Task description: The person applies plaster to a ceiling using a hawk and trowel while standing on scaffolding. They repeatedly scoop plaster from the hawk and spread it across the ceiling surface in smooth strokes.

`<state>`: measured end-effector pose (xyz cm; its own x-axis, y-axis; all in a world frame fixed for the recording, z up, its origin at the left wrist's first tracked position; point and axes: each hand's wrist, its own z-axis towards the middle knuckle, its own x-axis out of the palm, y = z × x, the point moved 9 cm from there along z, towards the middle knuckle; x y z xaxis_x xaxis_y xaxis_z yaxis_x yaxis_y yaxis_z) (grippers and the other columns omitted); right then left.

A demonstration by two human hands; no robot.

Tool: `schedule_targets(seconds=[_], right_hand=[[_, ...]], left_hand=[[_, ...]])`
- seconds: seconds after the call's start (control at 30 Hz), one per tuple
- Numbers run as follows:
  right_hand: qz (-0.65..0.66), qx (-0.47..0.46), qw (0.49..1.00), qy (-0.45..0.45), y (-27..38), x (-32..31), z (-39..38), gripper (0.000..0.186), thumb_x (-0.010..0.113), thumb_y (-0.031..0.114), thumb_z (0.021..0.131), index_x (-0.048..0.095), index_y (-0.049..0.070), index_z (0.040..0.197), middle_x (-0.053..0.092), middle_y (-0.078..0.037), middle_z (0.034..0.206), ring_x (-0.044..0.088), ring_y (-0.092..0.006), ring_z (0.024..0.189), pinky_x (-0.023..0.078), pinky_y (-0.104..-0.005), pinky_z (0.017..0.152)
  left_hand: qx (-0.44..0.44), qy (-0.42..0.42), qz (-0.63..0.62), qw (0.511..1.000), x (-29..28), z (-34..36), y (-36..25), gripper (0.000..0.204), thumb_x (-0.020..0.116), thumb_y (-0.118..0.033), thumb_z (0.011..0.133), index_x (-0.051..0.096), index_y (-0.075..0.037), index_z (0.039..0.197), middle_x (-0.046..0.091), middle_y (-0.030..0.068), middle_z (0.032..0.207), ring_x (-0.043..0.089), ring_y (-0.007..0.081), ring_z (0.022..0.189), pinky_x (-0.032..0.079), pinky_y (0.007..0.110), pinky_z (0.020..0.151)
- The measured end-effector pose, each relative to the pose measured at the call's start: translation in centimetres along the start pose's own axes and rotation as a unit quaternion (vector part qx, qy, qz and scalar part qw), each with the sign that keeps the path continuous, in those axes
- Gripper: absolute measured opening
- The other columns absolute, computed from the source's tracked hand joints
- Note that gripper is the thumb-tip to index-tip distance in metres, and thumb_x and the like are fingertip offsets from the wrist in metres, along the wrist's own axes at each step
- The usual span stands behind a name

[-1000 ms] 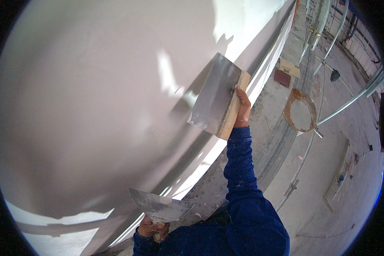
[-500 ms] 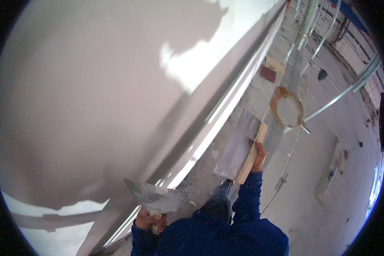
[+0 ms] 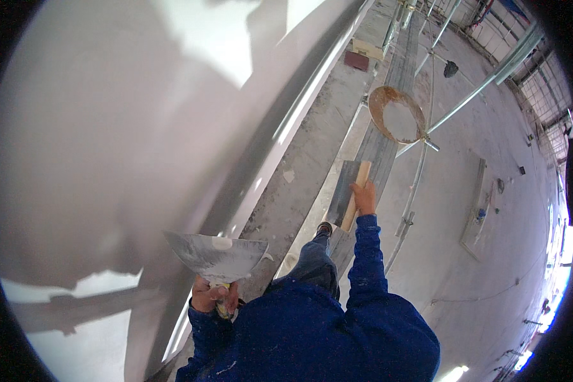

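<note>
My left hand [image 3: 214, 296] is closed round the handle of a wide putty knife [image 3: 216, 256] with a flared, plaster-smeared metal blade. This blade points up, close to the pale wall [image 3: 102, 153] on my left. Farther ahead, my right hand [image 3: 365, 198] grips a skimming blade [image 3: 342, 190] by the wooden strip along its edge. Its flat dark-grey sheet is tilted, seen narrow, above the walkway and apart from the wall. My fingertips behind the wood are hidden.
I am on a grey scaffold plank [image 3: 377, 153]. Ahead lies a brown round ring [image 3: 381, 109] beside metal scaffold tubes [image 3: 465, 102]. A dark red block [image 3: 356, 60] is farther off. A long pale board [image 3: 472, 219] lies on the floor below, right.
My view has swung, so the wall's edge and the ring sit farther left and the ring higher. The skimming blade has turned and shows less of its face. Both hands keep their hold.
</note>
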<state>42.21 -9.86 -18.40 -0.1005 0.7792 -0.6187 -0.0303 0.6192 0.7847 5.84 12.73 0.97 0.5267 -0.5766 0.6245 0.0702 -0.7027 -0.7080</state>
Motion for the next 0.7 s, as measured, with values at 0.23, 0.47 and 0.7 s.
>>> schedule_targets(seconds=[0.23,0.47,0.7], right_hand=[[0.039,-0.05,0.996,0.057,5.0,0.6,-0.5,0.03,0.062,0.019,0.063,0.055,-0.004,0.082,0.058,-0.018,0.071,0.057,-0.0304,0.066,0.044,-0.0385,0.06],[0.394,0.133,0.905,0.091,3.1,-5.1,-4.1,0.04,0.063,0.016,0.064,0.049,0.001,0.098,0.051,-0.005,0.081,0.052,-0.0185,0.069,0.044,-0.0316,0.06],[0.506,0.099,0.847,0.129,7.2,-8.6,-7.9,0.04,0.062,0.019,0.065,0.049,0.002,0.098,0.051,-0.005,0.081,0.052,-0.0185,0.073,0.044,-0.0309,0.065]], left_hand=[[0.039,-0.032,0.035,0.998,1.7,-0.6,-0.4,0.055,0.066,-0.013,0.061,0.039,0.015,0.101,0.056,0.0271,0.083,0.042,0.0166,0.03,0.035,0.027,0.025],[0.017,0.001,-0.001,1.0,2.4,-0.6,-0.4,0.051,0.065,-0.012,0.062,0.041,0.013,0.1,0.056,0.0257,0.082,0.041,0.0153,0.032,0.035,0.027,0.026],[0.051,-0.008,0.078,0.996,1.8,-1.4,-1.9,0.043,0.065,-0.015,0.067,0.046,0.008,0.099,0.055,0.0153,0.069,0.045,0.0138,0.036,0.039,0.026,0.032]])
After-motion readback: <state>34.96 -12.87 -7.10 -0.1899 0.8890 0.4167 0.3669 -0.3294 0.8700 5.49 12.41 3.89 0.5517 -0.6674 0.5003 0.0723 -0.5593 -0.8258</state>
